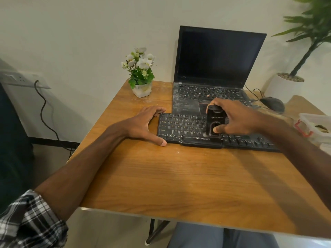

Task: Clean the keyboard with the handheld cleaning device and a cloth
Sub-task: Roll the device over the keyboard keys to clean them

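Cleaning device (215, 120) on keyboard (180, 126) — laptop (218, 56) just behind, flower pot (142, 90), mouse (273, 104) near.

The wooden tabletop (179, 176) carries a black keyboard (184, 125) midway, a dusty open laptop (197, 93) just beyond, a flower pot (142, 89) far left, and a mouse (273, 103) and a plastic box (315, 122) at right.
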### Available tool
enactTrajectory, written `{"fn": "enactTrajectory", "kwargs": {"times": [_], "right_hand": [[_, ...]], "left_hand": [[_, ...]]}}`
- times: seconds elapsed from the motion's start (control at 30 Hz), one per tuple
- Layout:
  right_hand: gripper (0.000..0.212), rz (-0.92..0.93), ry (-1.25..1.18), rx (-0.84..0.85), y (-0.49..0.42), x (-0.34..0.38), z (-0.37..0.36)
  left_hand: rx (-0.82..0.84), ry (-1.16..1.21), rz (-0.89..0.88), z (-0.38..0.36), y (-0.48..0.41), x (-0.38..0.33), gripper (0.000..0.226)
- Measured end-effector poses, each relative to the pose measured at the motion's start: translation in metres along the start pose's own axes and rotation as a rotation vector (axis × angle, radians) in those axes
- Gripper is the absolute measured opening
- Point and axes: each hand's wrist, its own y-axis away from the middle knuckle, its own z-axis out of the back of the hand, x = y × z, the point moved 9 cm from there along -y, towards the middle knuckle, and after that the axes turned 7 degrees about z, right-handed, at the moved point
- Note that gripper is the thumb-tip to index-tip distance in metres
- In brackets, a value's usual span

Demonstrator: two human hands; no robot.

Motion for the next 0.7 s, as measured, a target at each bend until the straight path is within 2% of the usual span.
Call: {"fn": "enactTrajectory", "kwargs": {"times": [0.13,0.27,0.43,0.6,0.7], "right_hand": [[0.060,0.040,0.133,0.082,-0.010,0.016,0.005],[0.063,0.073,-0.011,-0.023,-0.015,0.027,0.002],[0.060,0.005,-0.196,-0.066,0.000,-0.003,-0.004],[0.059,-0.009,0.046,0.048,0.004,-0.017,0.012],[0.060,0.038,-0.008,-0.016,-0.004,-0.007,0.019]], "left_hand": [[0.011,0.006,0.010,-0.001,0.000,0.001,0.131],[0.016,0.000,0.008,-0.001,0.000,0.000,0.131],[0.016,-0.006,0.012,-0.001,0.002,-0.002,0.131],[0.019,-0.006,0.011,-0.001,0.001,-0.001,0.131],[0.031,-0.018,0.019,-0.001,0.001,-0.002,0.132]]}}
